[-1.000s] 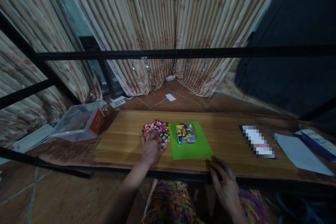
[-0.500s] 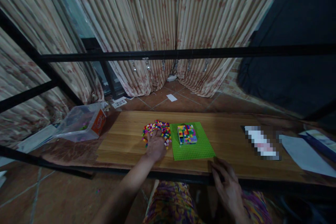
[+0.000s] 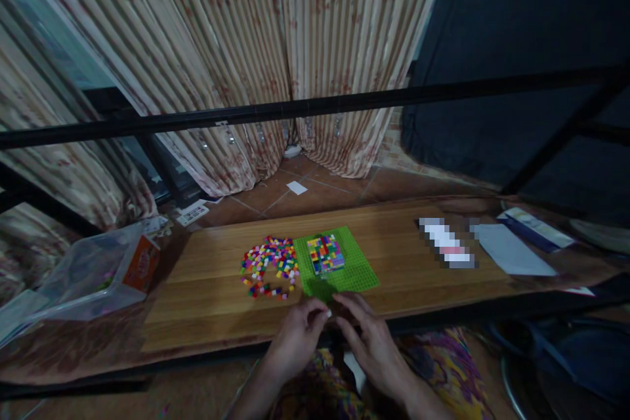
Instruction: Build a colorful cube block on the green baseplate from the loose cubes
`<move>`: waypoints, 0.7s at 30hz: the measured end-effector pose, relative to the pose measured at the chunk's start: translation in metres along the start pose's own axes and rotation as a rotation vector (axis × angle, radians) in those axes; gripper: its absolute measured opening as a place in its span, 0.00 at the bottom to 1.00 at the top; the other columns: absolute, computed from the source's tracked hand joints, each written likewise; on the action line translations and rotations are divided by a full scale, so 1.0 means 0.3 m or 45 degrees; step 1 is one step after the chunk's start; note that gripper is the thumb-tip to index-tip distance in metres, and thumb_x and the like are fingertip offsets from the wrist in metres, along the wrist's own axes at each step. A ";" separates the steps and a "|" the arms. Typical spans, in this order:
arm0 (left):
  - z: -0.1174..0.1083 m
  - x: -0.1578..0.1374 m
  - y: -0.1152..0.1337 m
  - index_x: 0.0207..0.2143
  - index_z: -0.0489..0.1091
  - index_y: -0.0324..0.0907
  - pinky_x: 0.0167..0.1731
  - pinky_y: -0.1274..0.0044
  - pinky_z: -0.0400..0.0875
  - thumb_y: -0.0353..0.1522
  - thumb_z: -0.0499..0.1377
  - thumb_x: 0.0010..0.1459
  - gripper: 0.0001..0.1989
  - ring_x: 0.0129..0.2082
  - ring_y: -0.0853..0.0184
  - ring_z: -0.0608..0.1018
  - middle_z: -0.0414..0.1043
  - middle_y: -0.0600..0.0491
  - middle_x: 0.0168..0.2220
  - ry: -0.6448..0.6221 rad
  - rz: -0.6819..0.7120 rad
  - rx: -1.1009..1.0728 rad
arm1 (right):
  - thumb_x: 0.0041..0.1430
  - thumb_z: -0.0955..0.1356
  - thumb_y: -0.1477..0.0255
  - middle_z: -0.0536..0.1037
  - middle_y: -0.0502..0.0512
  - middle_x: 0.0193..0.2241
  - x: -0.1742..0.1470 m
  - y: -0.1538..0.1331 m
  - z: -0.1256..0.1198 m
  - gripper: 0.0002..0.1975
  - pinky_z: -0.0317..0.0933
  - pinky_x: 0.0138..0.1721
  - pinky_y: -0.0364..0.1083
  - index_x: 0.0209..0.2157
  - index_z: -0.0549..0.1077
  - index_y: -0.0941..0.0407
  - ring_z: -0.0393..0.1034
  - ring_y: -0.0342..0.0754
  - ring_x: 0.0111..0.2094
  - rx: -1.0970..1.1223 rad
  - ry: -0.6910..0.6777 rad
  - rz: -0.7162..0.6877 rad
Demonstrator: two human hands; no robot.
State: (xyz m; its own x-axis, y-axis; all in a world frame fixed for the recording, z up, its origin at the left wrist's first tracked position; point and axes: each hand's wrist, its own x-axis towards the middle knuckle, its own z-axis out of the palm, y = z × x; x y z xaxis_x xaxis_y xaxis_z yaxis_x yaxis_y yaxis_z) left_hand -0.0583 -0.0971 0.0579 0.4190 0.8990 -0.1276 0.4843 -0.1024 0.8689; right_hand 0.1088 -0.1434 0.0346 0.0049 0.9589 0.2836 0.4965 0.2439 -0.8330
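Observation:
Between thumb and fingertips, my left hand [image 3: 299, 335] pinches a small white brick [image 3: 328, 313] at the front edge of the table. My right hand [image 3: 368, 340] is close beside it, fingers apart and curved, holding nothing that I can see. Just beyond both hands lies a green baseplate [image 3: 361, 270]. On it stands a square block of many-coloured bricks [image 3: 325, 254], the plate showing around it. Left of the plate is a spread pile of small loose bricks [image 3: 270, 256], with an open gap toward its front.
A clear plastic bin [image 3: 105, 269] with an orange label stands left of the wooden tabletop [image 3: 197, 289]. To the right are a blurred-out flat item [image 3: 445, 244] and white paper [image 3: 514, 249]. A black rail [image 3: 275, 110] crosses behind the table.
My left hand has left the loose bricks and come back to the table edge with a small white brick. My right hand has moved in beside it. The view has turned right.

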 end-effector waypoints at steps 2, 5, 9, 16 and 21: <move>0.038 0.006 -0.003 0.36 0.72 0.43 0.35 0.77 0.68 0.39 0.51 0.60 0.13 0.32 0.67 0.75 0.75 0.53 0.31 -0.040 -0.010 -0.114 | 0.63 0.61 0.70 0.76 0.55 0.41 0.005 -0.013 0.004 0.14 0.67 0.46 0.46 0.48 0.73 0.50 0.72 0.48 0.44 0.040 -0.067 0.021; 0.068 0.027 -0.008 0.35 0.72 0.42 0.34 0.77 0.69 0.40 0.52 0.59 0.13 0.32 0.67 0.76 0.75 0.53 0.31 -0.028 -0.045 -0.212 | 0.63 0.61 0.69 0.77 0.54 0.36 0.001 0.001 0.000 0.13 0.68 0.43 0.46 0.43 0.76 0.50 0.73 0.49 0.40 0.065 -0.055 0.081; 0.084 0.057 -0.009 0.36 0.70 0.42 0.34 0.77 0.71 0.40 0.53 0.58 0.12 0.31 0.68 0.76 0.74 0.53 0.32 0.071 -0.006 -0.215 | 0.62 0.62 0.66 0.78 0.54 0.34 0.000 0.034 -0.014 0.13 0.67 0.39 0.45 0.41 0.77 0.51 0.74 0.48 0.37 0.081 0.031 0.133; 0.078 0.132 -0.031 0.49 0.66 0.43 0.52 0.68 0.66 0.33 0.53 0.58 0.15 0.51 0.62 0.71 0.69 0.47 0.49 0.544 0.223 0.230 | 0.57 0.65 0.59 0.78 0.56 0.32 0.125 0.126 -0.030 0.15 0.65 0.36 0.47 0.36 0.77 0.55 0.72 0.50 0.34 0.031 0.519 0.311; 0.084 0.183 -0.071 0.53 0.63 0.42 0.56 0.65 0.63 0.31 0.54 0.57 0.20 0.57 0.59 0.65 0.62 0.45 0.56 0.619 0.291 0.421 | 0.57 0.65 0.60 0.76 0.58 0.34 0.244 0.191 -0.025 0.15 0.64 0.38 0.48 0.34 0.78 0.56 0.70 0.50 0.37 -0.020 0.490 0.150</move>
State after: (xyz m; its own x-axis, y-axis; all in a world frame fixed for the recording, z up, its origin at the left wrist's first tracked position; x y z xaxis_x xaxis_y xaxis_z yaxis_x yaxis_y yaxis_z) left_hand -0.0264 -0.0564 0.0205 0.1805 0.9216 0.3437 0.6679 -0.3713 0.6450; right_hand 0.1442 -0.0604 0.0112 0.3861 0.8549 0.3464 0.4864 0.1303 -0.8639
